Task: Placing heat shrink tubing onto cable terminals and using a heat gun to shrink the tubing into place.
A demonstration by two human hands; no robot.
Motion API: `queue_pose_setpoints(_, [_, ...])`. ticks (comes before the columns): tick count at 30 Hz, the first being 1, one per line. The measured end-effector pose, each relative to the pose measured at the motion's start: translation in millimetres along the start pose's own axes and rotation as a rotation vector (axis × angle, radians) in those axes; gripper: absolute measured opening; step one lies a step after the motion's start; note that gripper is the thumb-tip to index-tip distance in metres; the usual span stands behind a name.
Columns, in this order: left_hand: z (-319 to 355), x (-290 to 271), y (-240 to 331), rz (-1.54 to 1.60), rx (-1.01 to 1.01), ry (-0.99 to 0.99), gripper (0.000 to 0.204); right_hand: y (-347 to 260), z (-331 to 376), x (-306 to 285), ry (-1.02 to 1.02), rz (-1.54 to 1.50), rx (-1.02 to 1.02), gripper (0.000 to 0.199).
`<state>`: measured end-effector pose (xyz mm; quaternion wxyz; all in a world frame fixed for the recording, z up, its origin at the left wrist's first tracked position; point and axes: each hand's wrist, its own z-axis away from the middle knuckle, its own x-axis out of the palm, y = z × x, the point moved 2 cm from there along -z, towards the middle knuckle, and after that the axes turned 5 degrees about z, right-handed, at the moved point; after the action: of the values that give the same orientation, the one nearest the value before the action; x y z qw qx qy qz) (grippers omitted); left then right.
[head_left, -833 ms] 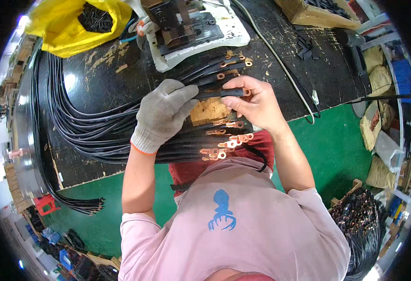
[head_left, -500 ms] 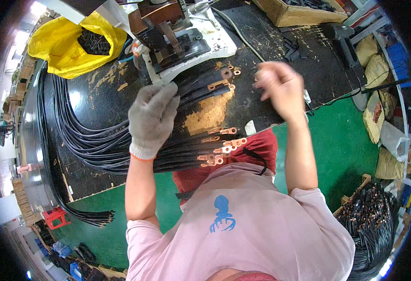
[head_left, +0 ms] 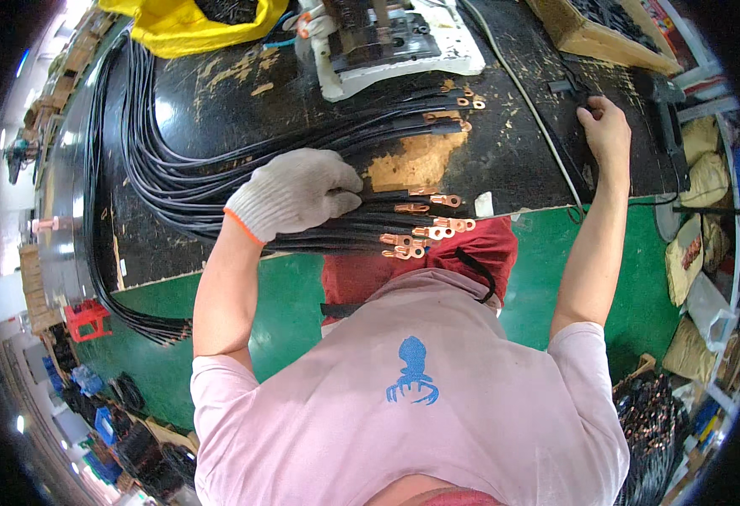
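Observation:
My left hand (head_left: 304, 194), in a pale knit glove with an orange cuff edge, curls over a bundle of black cables (head_left: 302, 243) at the table's near edge. From its fingers a black cable (head_left: 380, 205) leads toward copper ring terminals (head_left: 446, 201). A second row of black cables (head_left: 353, 135) lies farther back, its copper lugs pointing right. Far off to the right, my bare right hand (head_left: 608, 135) rests low over the table with fingers curled together. Small black sleeve pieces (head_left: 566, 87) lie at its fingertips; what the fingers pinch, if anything, is hidden.
A white-based press machine (head_left: 399, 67) stands at the back, beside a yellow bag (head_left: 201, 34) of small dark parts. A wooden box (head_left: 602, 38) sits at the back right. One grey cord (head_left: 518, 84) crosses the table. More cables (head_left: 653, 430) fill the lower right.
My right hand has swung right and away, out to the small black sleeve pieces. My left hand has come down onto the nearer cable bundle. The whole view has shifted.

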<state>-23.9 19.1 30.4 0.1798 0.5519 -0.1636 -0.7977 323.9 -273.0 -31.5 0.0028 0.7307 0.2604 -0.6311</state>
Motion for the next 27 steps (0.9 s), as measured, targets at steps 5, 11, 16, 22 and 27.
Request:
queue_pose_setpoints(5, [-10.1,11.1,7.3,-0.164,0.022,0.005,0.021,14.0,11.0,-3.2,-0.029,-0.004,0.047,0.034])
queue_pose_setpoints(11, [5.1,-4.7,-1.0,0.010,-0.048,0.738,0.018,-38.9,65.7,-15.7,0.077,-0.427,-0.079,0.023])
queue_pose_setpoints(16, [-15.8,18.3,-19.5,-0.046,0.048,0.740,0.017,-133.8,115.6,-1.1,-0.222,-0.795,-0.300,0.028])
queue_pose_setpoints(22, [-15.5,24.1,-23.7,-0.106,0.109,0.776,0.018,-158.3,132.1,18.4,-0.374,-0.913,-0.414,0.030])
queue_pose_setpoints(27, [-15.0,26.6,-27.8,-0.131,0.084,0.739,0.018,-153.2,134.0,24.8,-0.437,-0.904,-0.377,0.030])
